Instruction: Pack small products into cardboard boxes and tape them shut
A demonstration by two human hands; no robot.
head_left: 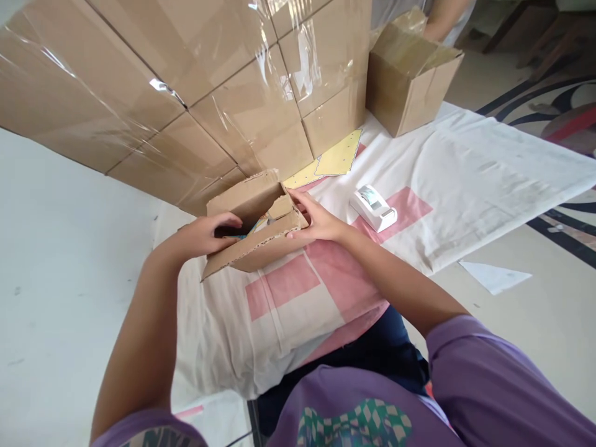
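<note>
An open cardboard box (261, 251) with raised, rough-edged flaps stands on the cloth-covered table in front of me. My left hand (207, 234) grips its left end, fingers curled over the edge into the opening. At the opposite end my right hand (316, 217) clasps the box, thumb on the near side and fingers on the far corner. Inside lies something with blue and white printing (258, 225), mostly hidden by the flaps and the walls. A white tape dispenser (374, 208) sits on the cloth to the right of my right hand.
Taped cardboard boxes (251, 105) form a wall behind the work spot. Yellow dotted paper sheets (339, 155) lie at its foot. Another open box (412, 87) stands at the back right, with another person's arm (444, 18) by it. A white wall (69, 261) borders the left.
</note>
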